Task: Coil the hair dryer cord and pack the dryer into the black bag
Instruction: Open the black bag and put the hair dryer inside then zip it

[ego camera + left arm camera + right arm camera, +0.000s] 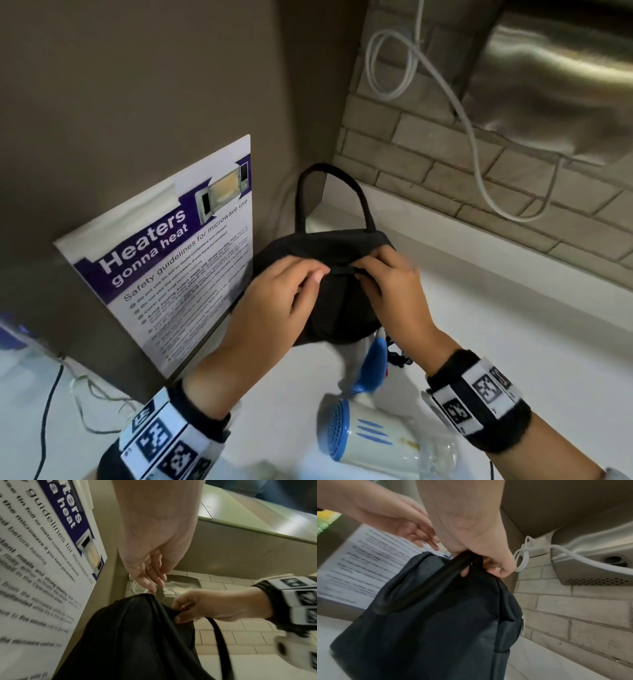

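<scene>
- Head cam: the black bag (pixel 329 294) sits mid-frame on the white counter (pixel 513 325), one strap loop (pixel 329 192) sticking up at 12 o'clock from it. The right hand (pixel 390 287) pinches the near strap at the bag's top edge. The left hand (pixel 284 294) is right beside it at 9 o'clock, fingers loosely bent by the fabric; can't tell if it's actually gripping. The hair dryer (pixel 373 435), white and blue, lies on the counter at 6 o'clock from the bag, not in it. A microwave safety sign (pixel 171 250) leans at the bag's 9 o'clock.
- Left wrist cam: left hand (pixel 150 566) hangs fingers-down, tips just meeting the bag (pixel 137 639) top. Right hand (pixel 205 607) comes in from 3 o'clock, thumb and fingers nipping the fabric.
- Right wrist cam: right hand (pixel 479 545) curled round the bag's (pixel 436 622) strap (pixel 464 562). Left hand (pixel 412 527) at 10 o'clock, fingers fairly straight. A white cable (pixel 522 557) loops on the brick wall at 3 o'clock.
</scene>
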The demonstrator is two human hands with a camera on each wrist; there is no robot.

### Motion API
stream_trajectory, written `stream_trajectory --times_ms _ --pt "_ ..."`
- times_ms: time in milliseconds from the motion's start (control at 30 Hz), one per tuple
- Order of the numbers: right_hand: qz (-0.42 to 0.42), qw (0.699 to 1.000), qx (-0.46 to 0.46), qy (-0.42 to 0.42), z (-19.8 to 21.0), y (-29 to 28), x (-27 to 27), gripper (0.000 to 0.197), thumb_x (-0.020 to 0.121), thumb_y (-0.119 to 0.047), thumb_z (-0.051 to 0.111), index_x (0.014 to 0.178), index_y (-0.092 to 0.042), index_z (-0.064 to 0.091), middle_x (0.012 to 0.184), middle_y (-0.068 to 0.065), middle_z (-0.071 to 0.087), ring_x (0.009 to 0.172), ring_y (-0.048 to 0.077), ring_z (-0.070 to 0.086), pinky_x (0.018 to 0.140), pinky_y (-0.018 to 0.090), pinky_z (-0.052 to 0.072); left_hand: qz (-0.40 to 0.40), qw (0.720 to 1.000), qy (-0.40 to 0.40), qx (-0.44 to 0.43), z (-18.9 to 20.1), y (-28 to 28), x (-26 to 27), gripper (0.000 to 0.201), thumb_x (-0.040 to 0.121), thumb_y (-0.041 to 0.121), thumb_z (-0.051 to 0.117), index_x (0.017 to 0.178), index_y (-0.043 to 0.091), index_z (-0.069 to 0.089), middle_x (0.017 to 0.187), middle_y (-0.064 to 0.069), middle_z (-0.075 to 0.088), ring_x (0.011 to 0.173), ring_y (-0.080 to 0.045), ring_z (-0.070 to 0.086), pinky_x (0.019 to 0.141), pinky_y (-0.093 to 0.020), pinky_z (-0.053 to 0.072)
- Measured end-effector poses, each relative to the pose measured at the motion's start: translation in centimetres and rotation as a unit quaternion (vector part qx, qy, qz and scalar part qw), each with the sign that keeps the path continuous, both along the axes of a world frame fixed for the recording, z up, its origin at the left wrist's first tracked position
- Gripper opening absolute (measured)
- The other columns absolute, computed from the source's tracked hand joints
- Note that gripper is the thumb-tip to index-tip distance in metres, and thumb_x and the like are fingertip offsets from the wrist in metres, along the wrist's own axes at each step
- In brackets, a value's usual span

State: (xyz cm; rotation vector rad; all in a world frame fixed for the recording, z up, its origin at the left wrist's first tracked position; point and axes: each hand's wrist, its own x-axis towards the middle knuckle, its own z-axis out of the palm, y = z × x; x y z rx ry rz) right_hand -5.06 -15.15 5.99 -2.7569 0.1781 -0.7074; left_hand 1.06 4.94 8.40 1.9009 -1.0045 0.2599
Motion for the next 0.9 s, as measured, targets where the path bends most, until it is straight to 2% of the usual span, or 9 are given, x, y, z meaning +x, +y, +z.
stream_trajectory --times_ms 100,233,367,500,600,667,700,767,900 --pt "0.034 0.999 0.010 -0.010 0.0 1.7 -1.5 0.021 0.087 -0.012 0.057 0.102 -0.024 0.065 0.100 0.001 0.059 0.091 0.023 0.058 0.073 0.043 0.048 0.009 1.000 -0.014 0.011 1.1 0.0 0.6 0.018 0.094 0.019 0.053 0.102 0.014 0.069 0.098 0.005 0.067 0.089 -0.007 0.061 0.078 -0.020 0.048" --pt "0.107 0.994 0.033 0.021 -0.2 3.1 -2.8 0.018 0.090 -0.023 0.055 0.105 -0.025 0.065 0.100 -0.003 0.057 0.091 0.017 0.056 0.075 0.042 0.047 0.013 0.995 -0.003 0.100 0.0 0.3 2.1 0.026 0.089 0.033 0.049 0.102 0.018 0.067 0.102 0.004 0.064 0.098 -0.017 0.059 0.087 -0.032 0.047" --pt "0.153 0.980 0.110 0.066 -0.2 3.0 -3.2 0.029 0.088 -0.052 0.056 0.099 -0.028 0.067 0.099 -0.010 0.053 0.093 0.007 0.055 0.083 0.040 0.047 0.061 0.981 0.012 0.184 -1.5 1.5 2.8 0.036 0.084 0.047 0.049 0.103 0.021 0.065 0.101 0.003 0.063 0.099 -0.020 0.058 0.087 -0.038 0.046" --pt "-0.008 0.976 0.211 0.043 -0.3 1.6 -1.7 0.033 0.092 -0.047 0.049 0.096 -0.021 0.069 0.106 -0.003 0.053 0.107 0.014 0.052 0.097 0.035 0.043 0.065 0.981 0.072 0.169 -2.0 2.8 2.4 0.029 0.086 0.046 0.059 0.105 0.024 0.063 0.100 0.012 0.055 0.096 -0.009 0.052 0.081 -0.020 0.039" --pt "-0.121 0.882 0.411 0.196 -1.1 -0.3 0.0 0.037 0.092 -0.043 0.052 0.124 -0.024 0.054 0.126 0.006 0.054 0.120 0.021 0.051 0.103 0.036 0.042 0.068 0.987 0.092 0.116 -2.4 3.3 1.9 0.028 0.084 0.039 0.065 0.107 0.024 0.062 0.109 0.012 0.053 0.094 -0.001 0.049 0.081 -0.002 0.033" --pt "-0.114 0.786 0.555 0.246 -2.1 -1.0 0.8 0.043 0.094 -0.048 0.048 0.126 -0.020 0.053 0.122 0.006 0.063 0.113 0.021 0.059 0.095 0.034 0.048 0.095 0.989 0.097 0.065 -2.8 3.5 1.6 0.030 0.081 0.035 0.070 0.108 0.024 0.063 0.118 0.008 0.048 0.099 -0.005 0.050 0.087 -0.004 0.034" --pt "-0.110 0.762 0.593 0.235 -2.4 -1.1 1.0 0.042 0.095 -0.048 0.045 0.121 -0.017 0.057 0.116 0.005 0.067 0.108 0.020 0.062 0.091 0.033 0.050 0.109 0.988 0.100 0.044 -3.1 3.5 1.4 0.031 0.080 0.033 0.072 0.107 0.023 0.063 0.120 0.006 0.046 0.103 -0.009 0.050 0.091 -0.010 0.035" --pt "-0.122 0.771 0.595 0.192 -3.0 -1.4 1.4 0.041 0.099 -0.043 0.041 0.111 -0.011 0.064 0.109 0.009 0.070 0.101 0.022 0.065 0.091 0.035 0.051 0.123 0.985 0.116 0.018 -3.3 3.6 1.1 0.034 0.078 0.031 0.074 0.108 0.023 0.062 0.122 0.005 0.042 0.112 -0.011 0.047 0.095 -0.018 0.035" --pt "-0.120 0.858 0.477 0.150 -2.4 -1.9 1.9 0.026 0.098 -0.017 0.049 0.087 -0.009 0.071 0.089 0.015 0.068 0.083 0.023 0.062 0.091 0.046 0.053 0.120 0.974 0.186 0.048 -3.5 3.9 1.0 0.039 0.080 0.043 0.068 0.114 0.029 0.056 0.115 0.007 0.049 0.103 -0.007 0.051 0.079 -0.011 0.037"
